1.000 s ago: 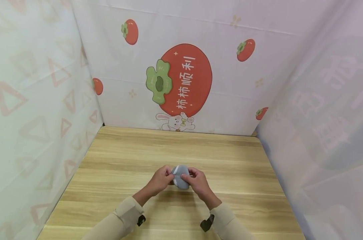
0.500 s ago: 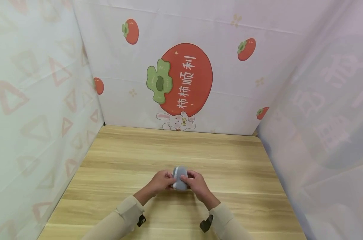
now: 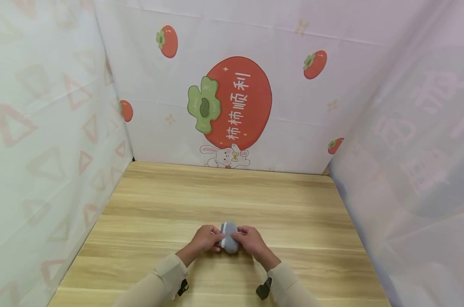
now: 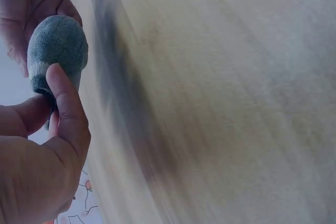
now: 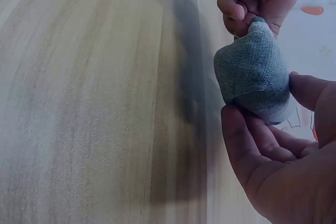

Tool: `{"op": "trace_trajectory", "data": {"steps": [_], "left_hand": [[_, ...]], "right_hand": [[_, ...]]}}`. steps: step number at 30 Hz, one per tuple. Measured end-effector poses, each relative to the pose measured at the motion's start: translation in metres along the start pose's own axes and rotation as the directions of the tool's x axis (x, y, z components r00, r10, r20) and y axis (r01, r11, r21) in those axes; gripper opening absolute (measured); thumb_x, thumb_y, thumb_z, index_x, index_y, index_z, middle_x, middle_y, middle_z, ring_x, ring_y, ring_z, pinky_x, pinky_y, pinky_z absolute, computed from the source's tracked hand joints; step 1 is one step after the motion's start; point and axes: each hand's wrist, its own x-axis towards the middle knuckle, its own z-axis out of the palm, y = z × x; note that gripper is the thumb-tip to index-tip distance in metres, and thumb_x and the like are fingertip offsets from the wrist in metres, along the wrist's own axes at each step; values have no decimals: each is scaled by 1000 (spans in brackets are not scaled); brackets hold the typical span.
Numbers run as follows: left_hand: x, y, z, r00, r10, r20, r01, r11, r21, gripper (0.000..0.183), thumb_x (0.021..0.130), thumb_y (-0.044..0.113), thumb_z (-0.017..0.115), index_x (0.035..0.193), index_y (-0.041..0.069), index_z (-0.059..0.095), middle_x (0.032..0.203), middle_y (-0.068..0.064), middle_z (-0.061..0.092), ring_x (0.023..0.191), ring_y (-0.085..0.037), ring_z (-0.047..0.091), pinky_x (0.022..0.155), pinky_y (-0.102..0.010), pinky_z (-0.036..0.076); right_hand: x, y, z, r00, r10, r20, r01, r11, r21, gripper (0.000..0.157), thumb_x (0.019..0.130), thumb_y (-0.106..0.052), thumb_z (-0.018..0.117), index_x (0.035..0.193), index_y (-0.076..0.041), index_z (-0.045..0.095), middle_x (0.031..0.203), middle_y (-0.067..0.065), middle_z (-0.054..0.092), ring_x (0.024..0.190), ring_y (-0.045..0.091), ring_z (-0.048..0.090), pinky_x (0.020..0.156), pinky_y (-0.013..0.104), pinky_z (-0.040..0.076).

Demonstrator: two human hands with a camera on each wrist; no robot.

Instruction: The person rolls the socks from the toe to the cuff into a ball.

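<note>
A grey sock with a white stripe near its cuff point(image 3: 230, 238) is bundled into a compact ball between my two hands. My left hand point(image 3: 204, 239) pinches the cuff end between thumb and fingers. On the other side my right hand point(image 3: 254, 243) grips the rounded end, its thumb on top in the head view. In the left wrist view, the sock point(image 4: 59, 45) bulges above the left fingertips and its dark cuff opening shows between them. The right wrist view has the sock point(image 5: 254, 74) held between the right thumb and fingers, over the table.
The wood-grain table point(image 3: 232, 192) extends ahead and to both sides of the hands. A white cloth backdrop point(image 3: 147, 76) printed with persimmons stands at its far edge, and cloth walls rise at left and right. Dark wrist devices point(image 3: 263, 289) sit at the sleeves.
Both hands have come a little nearer the person with the sock. The sock has turned and looks narrower, more of its striped cuff side showing.
</note>
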Motion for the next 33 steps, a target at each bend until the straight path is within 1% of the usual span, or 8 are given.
{"op": "trace_trajectory", "data": {"steps": [5, 9, 13, 20, 24, 28, 31, 33], "left_hand": [[2, -6, -1, 1000, 6, -15, -6, 1000, 16, 13, 94, 11, 70, 92, -1, 64, 80, -8, 66, 59, -12, 64, 58, -31, 60], [2, -11, -1, 1000, 12, -19, -11, 999, 46, 13, 94, 12, 70, 87, 1, 66, 72, -7, 66, 57, -12, 64, 56, -31, 59], [2, -15, 1, 1000, 8, -20, -7, 998, 68, 15, 93, 13, 70, 84, 3, 67, 66, -5, 64, 54, -12, 62, 53, -29, 58], [2, -19, 4, 1000, 14, -23, -13, 996, 83, 14, 93, 11, 71, 83, 3, 67, 61, -2, 62, 49, -9, 59, 49, -26, 55], [3, -19, 5, 999, 43, -26, -40, 993, 114, 14, 93, 9, 71, 81, 2, 67, 61, -3, 63, 49, -9, 59, 48, -26, 55], [6, -18, 7, 993, 114, -35, -104, 971, 213, 19, 92, 9, 72, 75, 5, 65, 59, -2, 63, 47, -8, 57, 46, -25, 53], [7, -19, 8, 986, 165, -37, -147, 947, 286, 21, 92, 11, 72, 73, 7, 64, 58, -1, 62, 45, -7, 55, 44, -24, 50], [8, -20, 6, 981, 190, -43, -165, 928, 334, 18, 92, 11, 69, 75, 9, 64, 61, 0, 62, 48, -8, 55, 45, -23, 48]], "right_hand": [[1, 4, 3, 1000, -12, -1, 12, 999, -33, 43, 95, -27, 70, 123, 6, 65, 109, 17, 75, 90, 17, 69, 73, 36, 60], [2, 7, 5, 1000, 3, -15, -4, 998, -67, 39, 95, -26, 70, 120, 3, 67, 101, 13, 76, 79, 13, 67, 67, 32, 58], [2, 10, 7, 999, 28, -15, -29, 996, -79, 33, 96, -25, 70, 116, 1, 69, 95, 8, 74, 71, 11, 64, 63, 30, 58], [-1, 11, 8, 999, 53, -9, -54, 995, -90, 28, 96, -22, 69, 110, 2, 71, 83, 5, 69, 65, 12, 62, 58, 28, 56], [1, 10, 7, 997, 74, -8, -74, 993, -92, 26, 96, -22, 68, 107, 2, 71, 80, 4, 67, 65, 12, 62, 57, 27, 56], [3, 9, 5, 996, 93, -13, -94, 991, -98, 25, 96, -23, 69, 103, 0, 71, 79, 4, 66, 64, 12, 62, 56, 26, 56], [2, 10, 3, 996, 85, -23, -87, 990, -111, 25, 96, -25, 69, 101, -1, 71, 81, 4, 67, 66, 13, 62, 58, 27, 56], [1, 12, 3, 997, 72, -28, -75, 990, -120, 26, 97, -27, 69, 102, -2, 72, 82, 4, 67, 68, 13, 62, 59, 28, 55]]}}
